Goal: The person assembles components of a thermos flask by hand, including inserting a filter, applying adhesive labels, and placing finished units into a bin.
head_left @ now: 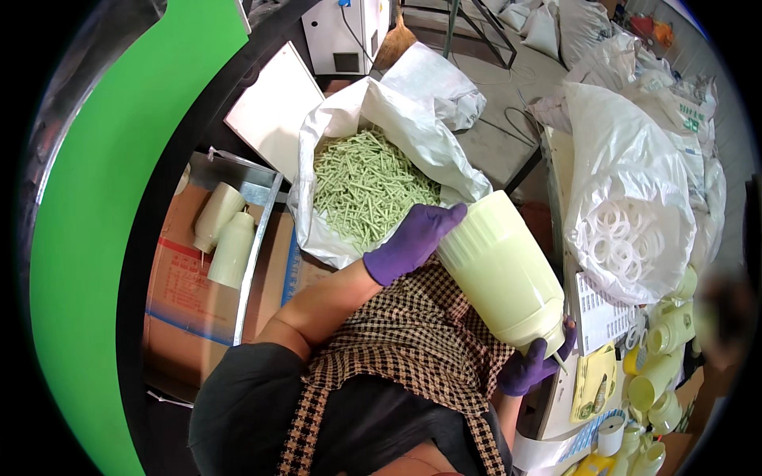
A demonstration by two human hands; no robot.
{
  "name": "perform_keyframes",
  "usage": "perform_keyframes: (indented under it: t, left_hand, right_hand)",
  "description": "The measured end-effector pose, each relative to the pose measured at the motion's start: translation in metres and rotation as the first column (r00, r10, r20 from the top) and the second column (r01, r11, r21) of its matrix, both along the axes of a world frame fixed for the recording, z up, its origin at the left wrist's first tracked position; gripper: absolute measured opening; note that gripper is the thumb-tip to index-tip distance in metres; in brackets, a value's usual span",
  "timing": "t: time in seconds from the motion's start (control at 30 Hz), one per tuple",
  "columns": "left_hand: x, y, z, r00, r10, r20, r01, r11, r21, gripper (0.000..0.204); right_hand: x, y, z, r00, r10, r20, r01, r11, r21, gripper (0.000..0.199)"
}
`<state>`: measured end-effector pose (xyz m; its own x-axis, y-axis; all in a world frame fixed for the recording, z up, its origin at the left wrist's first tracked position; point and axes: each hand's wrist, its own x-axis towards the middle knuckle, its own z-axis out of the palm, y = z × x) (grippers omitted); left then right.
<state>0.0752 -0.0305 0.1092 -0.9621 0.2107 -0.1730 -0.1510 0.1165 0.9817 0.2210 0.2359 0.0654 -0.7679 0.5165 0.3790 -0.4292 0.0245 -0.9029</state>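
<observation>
A large pale yellow-green plastic bottle point(508, 274) lies tilted across my lap, its broad ribbed end up and its neck with a thin spout down to the right. Purple gloves cover both hands. My left hand point(417, 242) grips the broad end at its rim, the thumb along the edge. Around the neck and shoulder closes my right hand point(536, 369), partly hidden behind the bottle. Just beyond my left hand stands an open white woven sack point(317, 131) of short pale green sticks point(369, 186).
Left, two similar bottles point(232, 247) lie on cardboard point(182, 278) in a metal-edged bin point(258, 254). Right, a bench holds a white sack point(607, 151) of white rings point(621, 238), a printed sheet point(599, 313), yellow labels point(595, 385) and several pale containers point(655, 381). A green panel point(87, 238) curves along the far left.
</observation>
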Motion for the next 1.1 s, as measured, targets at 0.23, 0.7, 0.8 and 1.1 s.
perform_keyframes:
  t: [0.23, 0.7, 0.8, 1.1]
  left_hand:
    - [-0.008, -0.038, -0.015, 0.838, 0.163, -0.521, -0.193, 0.981, -0.003, 0.086]
    - [0.060, -0.027, 0.007, 0.670, -0.259, -0.696, -0.139, 0.877, -0.460, 0.126]
    - [0.061, -0.030, 0.001, 0.706, -0.315, -0.634, -0.115, 0.833, -0.542, 0.126]
    - [0.053, -0.017, -0.040, 0.410, -0.228, -0.883, -0.261, 0.899, -0.353, 0.103]
  right_hand:
    - [-0.053, 0.006, 0.020, 0.964, 0.250, -0.093, -0.187, 0.882, 0.433, 0.107]
    - [-0.124, -0.087, 0.038, 0.578, 0.786, -0.221, -0.363, 0.490, 0.793, 0.131]
    - [-0.117, -0.089, 0.034, 0.703, 0.668, -0.242, -0.232, 0.538, 0.810, 0.133]
    - [-0.046, -0.085, -0.007, 0.944, 0.324, -0.057, -0.093, 0.429, 0.898, 0.063]
